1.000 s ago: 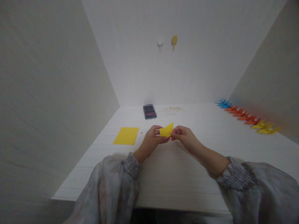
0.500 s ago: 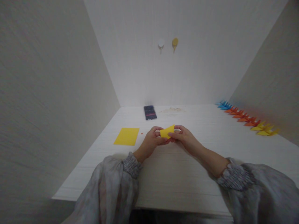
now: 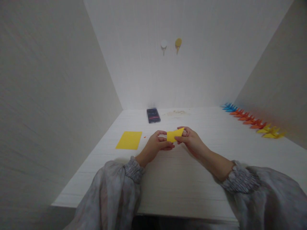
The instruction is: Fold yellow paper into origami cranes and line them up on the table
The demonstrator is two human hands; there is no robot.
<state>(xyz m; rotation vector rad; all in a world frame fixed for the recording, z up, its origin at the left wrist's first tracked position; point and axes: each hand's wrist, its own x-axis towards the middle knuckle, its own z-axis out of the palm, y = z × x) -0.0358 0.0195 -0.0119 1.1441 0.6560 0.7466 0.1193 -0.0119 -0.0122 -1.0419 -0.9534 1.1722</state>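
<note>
A small folded yellow paper piece [image 3: 174, 135] is held just above the white table [image 3: 182, 179]. My right hand [image 3: 190, 141] pinches its right side between thumb and fingers. My left hand [image 3: 156, 145] sits just to the left of the piece with its fingers curled; its fingertips are at or just off the paper's left edge, and I cannot see contact. Both forearms wear loose grey patterned sleeves.
A flat yellow paper sheet [image 3: 129, 140] lies to the left. A dark blurred rectangular object [image 3: 153, 115] rests near the back wall. A row of folded blue, orange and yellow paper pieces [image 3: 254, 122] lines the right side. Two round hooks [image 3: 170, 44] hang on the back wall.
The yellow piece has shifted slightly right with my right hand. My left hand, pinching it before, has eased off its left edge.
</note>
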